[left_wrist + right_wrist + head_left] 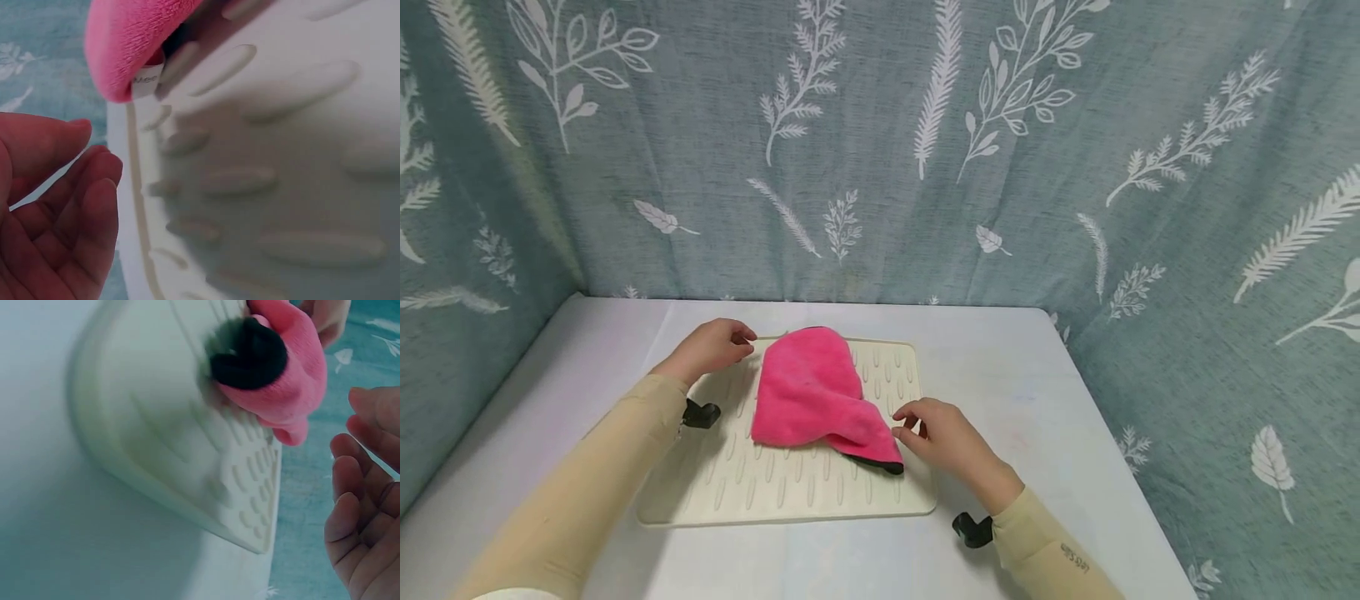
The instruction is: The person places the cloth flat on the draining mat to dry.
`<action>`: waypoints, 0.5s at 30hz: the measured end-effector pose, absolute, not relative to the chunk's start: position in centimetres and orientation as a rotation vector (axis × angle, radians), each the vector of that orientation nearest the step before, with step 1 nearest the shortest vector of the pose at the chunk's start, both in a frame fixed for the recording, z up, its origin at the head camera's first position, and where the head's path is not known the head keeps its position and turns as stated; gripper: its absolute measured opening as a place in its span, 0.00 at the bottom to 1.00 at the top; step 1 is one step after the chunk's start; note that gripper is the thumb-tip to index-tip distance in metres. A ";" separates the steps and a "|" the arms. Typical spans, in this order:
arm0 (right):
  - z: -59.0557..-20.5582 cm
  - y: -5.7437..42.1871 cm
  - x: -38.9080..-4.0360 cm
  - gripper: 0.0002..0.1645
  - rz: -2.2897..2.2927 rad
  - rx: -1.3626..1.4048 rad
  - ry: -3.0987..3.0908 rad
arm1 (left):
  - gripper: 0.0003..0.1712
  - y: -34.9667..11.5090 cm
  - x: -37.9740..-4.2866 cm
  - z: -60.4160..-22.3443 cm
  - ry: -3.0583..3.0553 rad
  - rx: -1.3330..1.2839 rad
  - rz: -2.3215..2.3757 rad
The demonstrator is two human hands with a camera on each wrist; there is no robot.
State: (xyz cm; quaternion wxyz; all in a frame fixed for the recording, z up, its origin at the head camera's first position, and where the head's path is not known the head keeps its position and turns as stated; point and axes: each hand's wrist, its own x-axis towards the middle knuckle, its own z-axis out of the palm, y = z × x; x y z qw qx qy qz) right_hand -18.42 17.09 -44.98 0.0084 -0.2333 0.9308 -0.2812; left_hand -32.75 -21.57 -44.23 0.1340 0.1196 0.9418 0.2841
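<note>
A pink fleecy cloth (pixel 808 392) with black edging lies on a cream mat with raised oval ridges (pixel 737 492). Its broad, rounded end is at the back, and a narrower end slants toward the front right. A white label (pixel 147 80) with lettering shows under its pink edge in the left wrist view. My left hand (pixel 711 348) hovers by the mat's back left corner, fingers loosely bent, apart from the cloth. Just right of the cloth's narrow end is my right hand (pixel 946 442), thumb and fingers parted around nothing. The right wrist view shows the black edging (pixel 256 365) curled into an opening.
The mat lies on a white table (pixel 1022 375). Teal curtains with white leaf prints (pixel 880 150) hang behind the table and along both sides. Black wrist devices (pixel 702 414) sit at both sleeve cuffs.
</note>
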 end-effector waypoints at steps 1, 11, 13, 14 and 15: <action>-45.2 17.1 -18.2 0.12 -0.877 -0.728 2.899 | 0.20 -21.4 -33.1 -44.4 2.726 0.348 0.816; -46.8 17.4 -16.7 0.16 -0.890 -0.700 2.778 | 0.18 -20.0 -35.0 -46.0 2.736 0.403 0.712; -47.1 17.5 -16.6 0.18 -0.892 -0.696 2.763 | 0.19 -19.9 -35.2 -46.3 2.733 0.402 0.717; -47.3 17.5 -16.6 0.19 -0.892 -0.688 2.757 | 0.19 -19.8 -35.3 -46.4 2.732 0.402 0.721; -47.4 17.6 -16.5 0.19 -0.890 -0.679 2.756 | 0.19 -19.7 -35.3 -46.5 2.726 0.401 0.729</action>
